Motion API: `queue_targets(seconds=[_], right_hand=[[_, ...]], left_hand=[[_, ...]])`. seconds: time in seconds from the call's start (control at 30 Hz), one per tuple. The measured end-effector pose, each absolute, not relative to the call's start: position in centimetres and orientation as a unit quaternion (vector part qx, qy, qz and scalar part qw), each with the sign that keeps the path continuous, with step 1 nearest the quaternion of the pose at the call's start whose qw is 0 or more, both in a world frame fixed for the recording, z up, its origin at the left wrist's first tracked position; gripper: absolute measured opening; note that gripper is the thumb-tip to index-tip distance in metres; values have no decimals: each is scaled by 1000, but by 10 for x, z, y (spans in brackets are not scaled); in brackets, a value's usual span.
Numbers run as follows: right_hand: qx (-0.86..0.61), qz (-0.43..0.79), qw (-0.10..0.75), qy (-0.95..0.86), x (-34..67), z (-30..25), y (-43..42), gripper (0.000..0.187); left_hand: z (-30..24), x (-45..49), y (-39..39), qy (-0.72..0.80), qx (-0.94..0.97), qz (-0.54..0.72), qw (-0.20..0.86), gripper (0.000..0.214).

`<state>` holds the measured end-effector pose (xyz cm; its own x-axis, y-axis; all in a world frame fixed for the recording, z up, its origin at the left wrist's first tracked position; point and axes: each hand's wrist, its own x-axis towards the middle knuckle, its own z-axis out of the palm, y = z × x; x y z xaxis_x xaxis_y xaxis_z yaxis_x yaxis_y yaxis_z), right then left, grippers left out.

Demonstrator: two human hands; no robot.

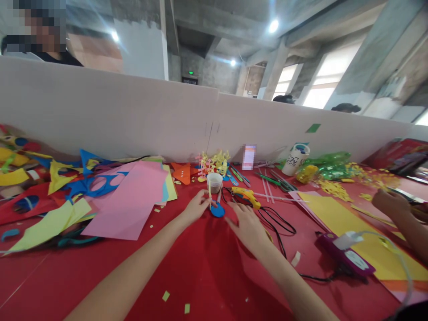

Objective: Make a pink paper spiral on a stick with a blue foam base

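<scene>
Left hand (195,207) pinching stick (210,192), right hand (247,227) beside

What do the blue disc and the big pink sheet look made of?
Blue disc: likely craft foam or card, matte, cleanly cut round edge. Pink sheet: paper or thin foam, matte, lying flat, straight edges. Yellow stick pinched in the left hand: too thin to tell.

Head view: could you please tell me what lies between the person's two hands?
In the head view, a blue disc lies between the left hand and right hand, with a thin yellow stick upright beside it.
</scene>
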<state>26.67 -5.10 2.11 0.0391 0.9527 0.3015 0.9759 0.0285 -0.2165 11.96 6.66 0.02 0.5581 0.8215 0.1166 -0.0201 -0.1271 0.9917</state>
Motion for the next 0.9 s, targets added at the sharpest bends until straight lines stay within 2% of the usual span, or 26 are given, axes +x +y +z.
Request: queue_targets(seconds=[0.1, 0.23, 0.47, 0.7, 0.9], right_hand=[[-679, 15, 137, -721, 247, 18, -37, 36], [-715, 8, 96, -692, 216, 8, -47, 34], [-586, 37, 148, -796, 192, -1, -57, 41], [-593, 51, 153, -789, 196, -5, -55, 40], [-592, 75, 168, -785, 200, 3, -63, 33]], left_hand=[[-1, 109, 66, 313, 647, 364, 592, 20], [-1, 88, 62, 323, 642, 362, 594, 21], [6, 56, 45, 350, 628, 392, 574, 20], [-4, 32, 40, 362, 596, 393, 599, 24], [-10, 40, 57, 376, 618, 386, 572, 17]])
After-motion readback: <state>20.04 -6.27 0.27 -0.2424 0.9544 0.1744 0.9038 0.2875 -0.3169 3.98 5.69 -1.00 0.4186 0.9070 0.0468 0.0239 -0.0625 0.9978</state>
